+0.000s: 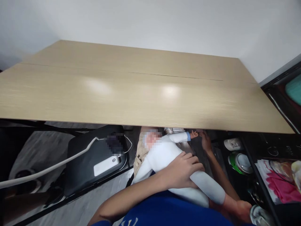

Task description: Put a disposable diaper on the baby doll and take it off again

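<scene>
A baby doll [166,157] in a white suit with blue cuffs lies across my lap, just under the table's front edge. Its bare feet point to the lower right, and its head area is blurred out. My left hand [184,169] rests over the doll's hip, its fingers curled round the upper leg. Close to the doll's outstretched hand, my right hand [206,141] is dim and partly cut off by the table edge. How its fingers are set, and whether they touch the doll, I cannot make out.
A wide wooden table [131,94] spans the view before a white wall. On the left, a black seat [82,157] carries a white device [106,165] and a white cable [58,166]. Cans [243,163] and a pink item [282,186] sit on dark shelving at right.
</scene>
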`<state>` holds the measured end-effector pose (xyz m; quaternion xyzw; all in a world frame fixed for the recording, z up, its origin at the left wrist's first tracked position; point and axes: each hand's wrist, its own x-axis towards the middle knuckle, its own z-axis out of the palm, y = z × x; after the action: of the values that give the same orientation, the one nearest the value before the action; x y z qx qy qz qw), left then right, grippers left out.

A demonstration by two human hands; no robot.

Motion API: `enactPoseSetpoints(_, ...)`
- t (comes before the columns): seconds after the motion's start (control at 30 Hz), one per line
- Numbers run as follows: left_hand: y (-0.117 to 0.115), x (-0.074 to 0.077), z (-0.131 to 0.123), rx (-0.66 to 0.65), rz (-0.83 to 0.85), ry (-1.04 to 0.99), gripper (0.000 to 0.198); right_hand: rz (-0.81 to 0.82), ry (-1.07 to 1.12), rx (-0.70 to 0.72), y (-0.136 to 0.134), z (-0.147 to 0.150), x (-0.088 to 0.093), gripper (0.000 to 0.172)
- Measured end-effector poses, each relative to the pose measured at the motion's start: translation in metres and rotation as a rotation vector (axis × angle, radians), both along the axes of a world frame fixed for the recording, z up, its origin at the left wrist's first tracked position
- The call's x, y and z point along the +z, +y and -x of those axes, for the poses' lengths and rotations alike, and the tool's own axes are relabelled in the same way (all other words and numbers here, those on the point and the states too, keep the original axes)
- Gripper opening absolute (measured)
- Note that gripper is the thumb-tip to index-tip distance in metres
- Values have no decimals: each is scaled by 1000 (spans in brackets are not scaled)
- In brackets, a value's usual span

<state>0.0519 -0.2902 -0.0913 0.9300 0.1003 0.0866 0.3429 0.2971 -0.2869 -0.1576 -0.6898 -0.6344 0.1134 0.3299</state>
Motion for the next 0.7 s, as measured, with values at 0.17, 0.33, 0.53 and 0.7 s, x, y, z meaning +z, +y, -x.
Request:
enactPoseSetpoints(0.17,-3,-6,0,-1,-34,-27,48,-97,36,20,-26,5,16,25)
enactPoseSetpoints(0.33,-5,-2,2,-3,-34,-74,47,260,-172,499,11,47,31,51)
enactPoseSetpoints(0.53,-22,-8,61,260,119,-274,53,527,-304,568,53,80,28,42)
enactPoseSetpoints(0.7,-44,-67,147,1112,256,-197,39,449,-265,524,42,82,33,36)
